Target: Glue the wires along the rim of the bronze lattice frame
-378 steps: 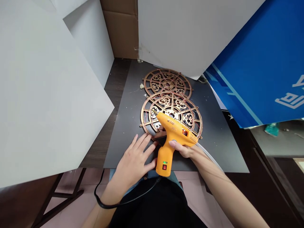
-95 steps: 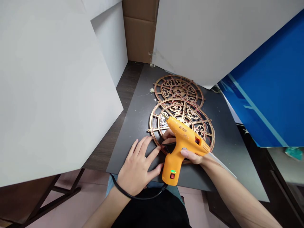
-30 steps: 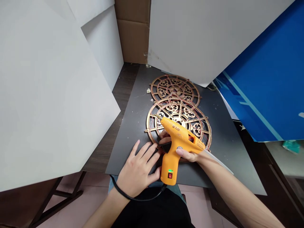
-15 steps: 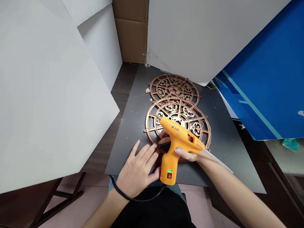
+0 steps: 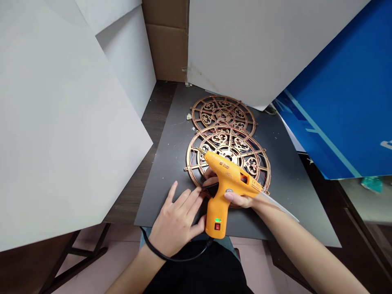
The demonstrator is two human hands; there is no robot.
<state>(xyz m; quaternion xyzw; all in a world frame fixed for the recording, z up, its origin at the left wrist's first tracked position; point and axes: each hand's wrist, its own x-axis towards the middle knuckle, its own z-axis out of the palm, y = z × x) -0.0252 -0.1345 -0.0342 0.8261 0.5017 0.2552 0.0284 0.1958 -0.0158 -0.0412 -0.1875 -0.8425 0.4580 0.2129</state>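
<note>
A yellow hot glue gun (image 5: 228,170) is in my right hand (image 5: 237,199), its thumb on the side and fingers around the handle behind it. Its metal nozzle points left over the rim of the nearer round openwork wooden panel (image 5: 241,143). My left hand (image 5: 176,218) lies with fingers stretched and apart at the near left edge of this panel, beside the gun's handle. Some fingertips are hidden behind the gun. A white glue stick (image 5: 278,207) sticks out of the gun's rear. A black cord (image 5: 183,259) runs from the handle under my left wrist.
A second openwork wooden panel (image 5: 196,119) lies behind, partly overlapped by the nearer one; thin reddish wires run over both. Beneath is a dark grey board (image 5: 162,171). Large white boards (image 5: 70,122) stand left and behind, a blue panel (image 5: 343,102) right. Glue scraps (image 5: 189,116) lie about.
The whole view has shifted very slightly. Both hands and the glue gun keep nearly the same position over the panel.
</note>
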